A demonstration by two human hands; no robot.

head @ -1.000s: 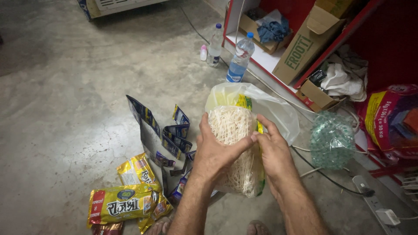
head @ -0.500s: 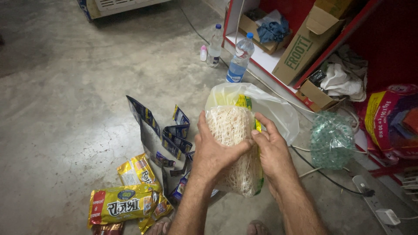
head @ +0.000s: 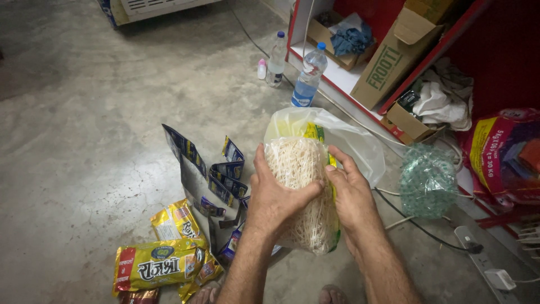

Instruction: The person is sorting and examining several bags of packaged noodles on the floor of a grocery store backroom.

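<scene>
While both of my hands close around it, the clear bag of pale noodles (head: 301, 191) stands upright in front of me, above the concrete floor (head: 95, 129). My left hand (head: 275, 197) wraps the bag's left side, thumb across the front, its fingers clenched on the plastic. My right hand (head: 351, 194) grasps the right side, fingers (head: 337, 163) pressed along the yellow-green printed edge. The loose top of the bag bulges open above my hands.

Just left of the bag, a strip of dark blue sachets (head: 216, 177) curls over the floor. Nearer to me lie yellow snack packets (head: 160, 259), one flat, others crumpled beside it. Two plastic water bottles (head: 308, 79) stand on the floor near the red shelf (head: 337, 84), with a small pink-capped bottle (head: 261, 68) beside them. On the shelf sit a tilted cardboard box (head: 394, 62) and a smaller box holding white cloth (head: 444, 101). A bundle of green netting (head: 427, 180) rests to the right of the bag, near a white power strip (head: 484, 264).
</scene>
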